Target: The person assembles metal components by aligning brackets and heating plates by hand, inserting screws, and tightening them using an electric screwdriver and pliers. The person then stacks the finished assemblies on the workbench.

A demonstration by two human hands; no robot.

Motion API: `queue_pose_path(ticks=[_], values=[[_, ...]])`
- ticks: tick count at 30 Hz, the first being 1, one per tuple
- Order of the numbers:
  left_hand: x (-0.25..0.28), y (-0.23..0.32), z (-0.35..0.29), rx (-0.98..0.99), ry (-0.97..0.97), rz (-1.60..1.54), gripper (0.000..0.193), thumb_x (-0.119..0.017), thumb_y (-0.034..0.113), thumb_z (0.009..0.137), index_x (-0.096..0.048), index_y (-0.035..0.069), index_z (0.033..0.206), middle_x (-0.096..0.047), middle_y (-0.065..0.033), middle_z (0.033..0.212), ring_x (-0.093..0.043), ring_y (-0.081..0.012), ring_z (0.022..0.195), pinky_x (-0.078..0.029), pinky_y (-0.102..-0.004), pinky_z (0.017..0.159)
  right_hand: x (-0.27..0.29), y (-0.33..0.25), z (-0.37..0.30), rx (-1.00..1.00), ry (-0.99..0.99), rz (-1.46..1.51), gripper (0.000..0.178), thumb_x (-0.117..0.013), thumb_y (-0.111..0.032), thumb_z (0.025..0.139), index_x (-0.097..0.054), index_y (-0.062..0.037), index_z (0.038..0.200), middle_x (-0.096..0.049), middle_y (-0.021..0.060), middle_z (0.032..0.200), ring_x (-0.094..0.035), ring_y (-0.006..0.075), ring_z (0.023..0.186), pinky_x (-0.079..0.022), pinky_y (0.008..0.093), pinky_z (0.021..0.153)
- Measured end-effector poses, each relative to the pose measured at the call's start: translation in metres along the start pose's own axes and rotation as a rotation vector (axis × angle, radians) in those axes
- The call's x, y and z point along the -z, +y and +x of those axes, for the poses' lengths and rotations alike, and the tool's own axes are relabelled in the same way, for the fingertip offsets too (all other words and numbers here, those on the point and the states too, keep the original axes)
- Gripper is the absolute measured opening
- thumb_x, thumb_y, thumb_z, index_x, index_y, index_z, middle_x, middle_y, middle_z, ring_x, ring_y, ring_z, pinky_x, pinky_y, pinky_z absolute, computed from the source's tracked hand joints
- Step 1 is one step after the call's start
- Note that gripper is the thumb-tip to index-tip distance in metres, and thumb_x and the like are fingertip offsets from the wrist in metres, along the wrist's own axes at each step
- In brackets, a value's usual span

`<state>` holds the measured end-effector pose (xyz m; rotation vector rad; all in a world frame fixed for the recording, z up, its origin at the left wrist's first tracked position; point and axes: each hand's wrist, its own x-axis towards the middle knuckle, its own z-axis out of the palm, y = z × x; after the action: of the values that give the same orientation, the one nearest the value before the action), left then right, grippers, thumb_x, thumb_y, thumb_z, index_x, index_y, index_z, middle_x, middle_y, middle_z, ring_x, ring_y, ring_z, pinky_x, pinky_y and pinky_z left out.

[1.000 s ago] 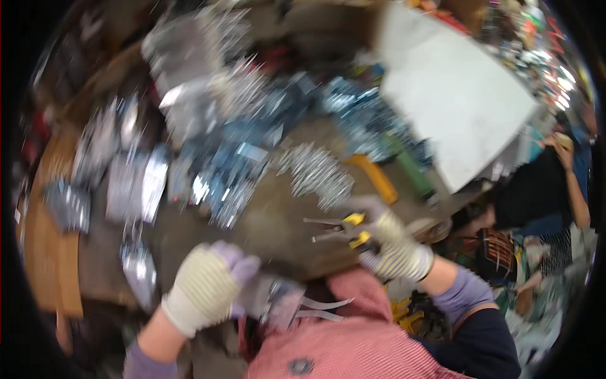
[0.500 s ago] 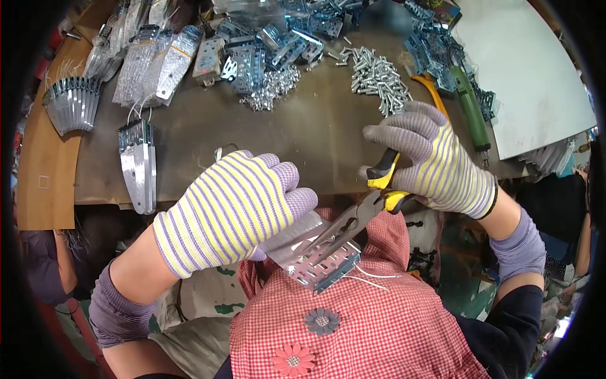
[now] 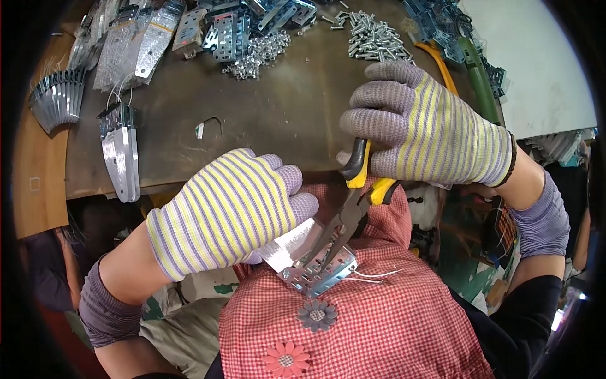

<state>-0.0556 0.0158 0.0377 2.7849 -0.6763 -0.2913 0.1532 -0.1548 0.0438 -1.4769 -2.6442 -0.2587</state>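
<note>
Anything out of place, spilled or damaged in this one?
One small stray: a thin curved scrap with a pale end lies alone on the bench, apart from the heaped fasteners. Those lie loose but mostly gathered, so they don't look spilled. The slotted metal piece under the pliers shows no clear damage.

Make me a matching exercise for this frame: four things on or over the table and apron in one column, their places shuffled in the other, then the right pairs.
Things
1. Pliers
2. Metal part
3. Green tool
4. Screws

Places
A. On the table, just right of an orange handle
B. In the left hand, over the checked apron
C. In a loose pile, beyond the right hand
D. In the right hand, tips pointing down toward the apron

Pairs: 1-D, 2-B, 3-A, 4-C
</note>
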Motion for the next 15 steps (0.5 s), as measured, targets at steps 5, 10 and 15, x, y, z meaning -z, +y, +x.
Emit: queue_pose_path(ticks=[5,10,15], values=[[0.004,0.007,-0.002,0.003,-0.018,0.003,0.051,-0.077,0.028,0.059,-0.062,0.007,0.103,-0.058,-0.0093,0.085,-0.060,-0.0303,0.081,-0.048,-0.0421,0.068,0.006,-0.008,-0.002,-0.010,0.012,0.022,0.028,-0.075,-0.025,0.063,-0.069,-0.0207,0.090,-0.061,0.0046,0.108,-0.059,0.0288,0.104,-0.045,0.0503,0.097],[-0.003,0.007,-0.001,-0.016,-0.010,0.012,0.048,-0.074,0.027,0.063,-0.062,0.006,0.106,-0.060,-0.0097,0.084,-0.062,-0.0299,0.084,-0.049,-0.0416,0.068,0.006,-0.016,-0.003,-0.003,0.007,0.091,0.028,-0.075,-0.028,0.063,-0.070,-0.0211,0.090,-0.060,0.0052,0.101,-0.060,0.0272,0.098,-0.048,0.0478,0.087],[0.000,0.007,0.013,-0.040,-0.014,-0.045,0.043,-0.072,0.025,0.066,-0.063,0.007,0.104,-0.061,-0.0087,0.082,-0.063,-0.0286,0.078,-0.049,-0.0405,0.064,0.006,-0.031,-0.018,-0.253,-0.219,0.168,0.034,-0.076,-0.033,0.063,-0.066,-0.0089,0.084,-0.054,0.0057,0.087,-0.055,0.0256,0.080,-0.044,0.0391,0.067]])
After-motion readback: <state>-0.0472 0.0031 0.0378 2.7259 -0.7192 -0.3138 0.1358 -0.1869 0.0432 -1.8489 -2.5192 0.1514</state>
